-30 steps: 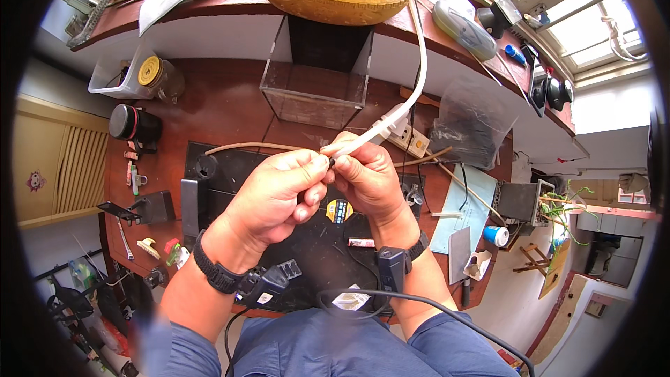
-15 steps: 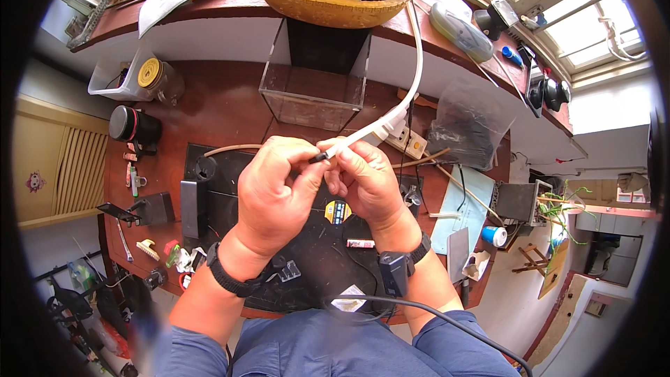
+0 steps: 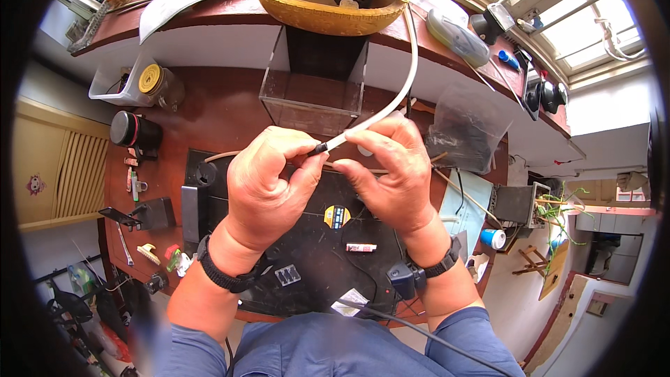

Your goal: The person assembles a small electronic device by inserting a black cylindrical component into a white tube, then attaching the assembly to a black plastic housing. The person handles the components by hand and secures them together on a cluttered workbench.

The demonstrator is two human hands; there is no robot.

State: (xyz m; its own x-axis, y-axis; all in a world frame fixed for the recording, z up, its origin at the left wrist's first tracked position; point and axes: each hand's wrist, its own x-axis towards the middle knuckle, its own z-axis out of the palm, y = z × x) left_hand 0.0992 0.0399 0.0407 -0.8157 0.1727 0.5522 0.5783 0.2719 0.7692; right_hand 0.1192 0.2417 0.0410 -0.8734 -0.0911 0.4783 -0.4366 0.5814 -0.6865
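Pinched between the thumb and index finger of my left hand (image 3: 271,185) is a short black fitting (image 3: 319,149). It sits at the end of a white hose (image 3: 408,77), which curves up to the golden fountain basin (image 3: 335,17) on the ledge. My right hand (image 3: 396,178) is open just right of the fitting, thumb and index finger apart. Its index fingertip lies close by the hose; whether it touches cannot be made out. Both hands are raised above a black mat (image 3: 279,230).
Behind the hands stands a clear rectangular tank (image 3: 310,108). A yellow-and-black disc (image 3: 337,216) and a small red-and-white tube (image 3: 361,247) lie on the mat. Jars, a plastic bag (image 3: 464,129) and a can (image 3: 493,239) flank it. A dark cable (image 3: 426,335) crosses before me.
My right hand has let go of the hose and spread its fingers, shifting right. My left hand has moved slightly left and still pinches the black fitting.
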